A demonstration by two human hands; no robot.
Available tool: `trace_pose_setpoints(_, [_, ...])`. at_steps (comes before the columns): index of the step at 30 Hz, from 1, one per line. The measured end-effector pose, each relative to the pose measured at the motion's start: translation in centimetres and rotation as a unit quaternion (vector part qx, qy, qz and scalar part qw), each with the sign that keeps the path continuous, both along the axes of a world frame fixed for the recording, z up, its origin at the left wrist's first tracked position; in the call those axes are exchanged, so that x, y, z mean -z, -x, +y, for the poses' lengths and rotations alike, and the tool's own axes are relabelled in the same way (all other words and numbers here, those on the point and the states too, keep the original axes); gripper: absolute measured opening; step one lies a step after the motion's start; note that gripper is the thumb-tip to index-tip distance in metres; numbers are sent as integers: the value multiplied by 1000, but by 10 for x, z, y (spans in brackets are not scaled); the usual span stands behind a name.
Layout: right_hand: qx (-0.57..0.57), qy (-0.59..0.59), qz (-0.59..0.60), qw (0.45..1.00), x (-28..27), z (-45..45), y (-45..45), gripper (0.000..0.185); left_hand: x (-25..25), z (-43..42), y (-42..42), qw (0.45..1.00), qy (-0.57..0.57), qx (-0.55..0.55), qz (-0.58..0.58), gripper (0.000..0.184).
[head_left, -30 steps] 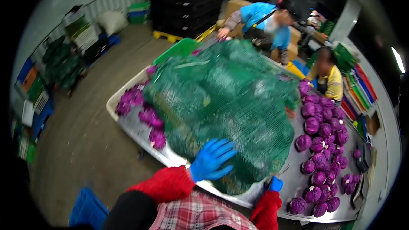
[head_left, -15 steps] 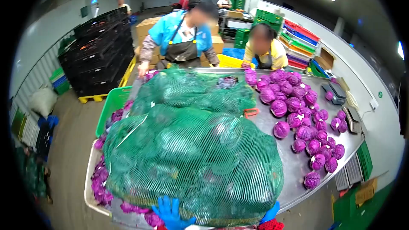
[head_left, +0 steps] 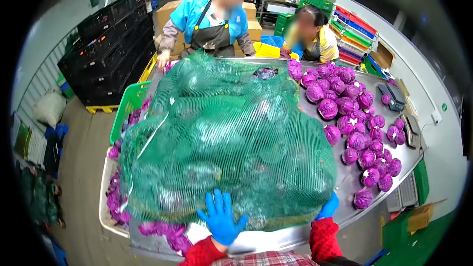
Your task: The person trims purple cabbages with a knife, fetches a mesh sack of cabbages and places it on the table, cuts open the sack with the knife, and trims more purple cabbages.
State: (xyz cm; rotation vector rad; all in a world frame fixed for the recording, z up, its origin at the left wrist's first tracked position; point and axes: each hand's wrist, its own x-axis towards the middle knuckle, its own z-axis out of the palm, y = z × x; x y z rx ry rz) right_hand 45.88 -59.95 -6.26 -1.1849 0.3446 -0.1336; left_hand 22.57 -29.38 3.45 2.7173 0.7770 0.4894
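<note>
A large green mesh bag (head_left: 231, 152) packed with round heads lies across the near part of the metal table. My left hand (head_left: 221, 219), in a blue glove, presses on the bag's near edge with fingers spread. At its near right corner is my right hand (head_left: 327, 207), also blue-gloved, lying against the side with fingers stretched out and partly hidden. Behind this bag sits a second green mesh bag (head_left: 197, 76), with a dark cabbage (head_left: 266, 73) showing at its top. Loose purple leaves (head_left: 170, 234) lie beside my left forearm.
Many peeled red cabbages (head_left: 357, 140) cover the right of the metal table (head_left: 315, 234). Scales (head_left: 391, 96) stand at its right edge. A green crate (head_left: 130, 103) and a white bin (head_left: 106, 212) line the left. Two co-workers (head_left: 212, 29) stand at the far side.
The bag has shifted slightly away from me, baring more table at the near edge. Both my hands have come further into view against it. The camera view has tilted downward.
</note>
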Motion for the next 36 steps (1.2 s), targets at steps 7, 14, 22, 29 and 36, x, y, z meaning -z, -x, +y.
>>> trace_pose_setpoints(7, [-90,55,-116,988,-19,-72,-13,27,-21,22,58,980,-48,22,-194,75])
trace_pose_setpoints(14, [-112,132,-208,963,-144,52,65,19,14,132,135,968,67,-172,-171,87])
trace_pose_setpoints(22, [-448,-39,-116,885,-165,256,211,22,80,145,103,931,185,-160,-273,104])
trace_pose_setpoints(29, [-466,17,-44,884,-135,234,230,26,69,151,143,886,302,-109,-334,97])
trace_pose_setpoints(36, [-549,43,-38,834,-162,206,199,43,-9,120,183,491,757,-27,-431,71])
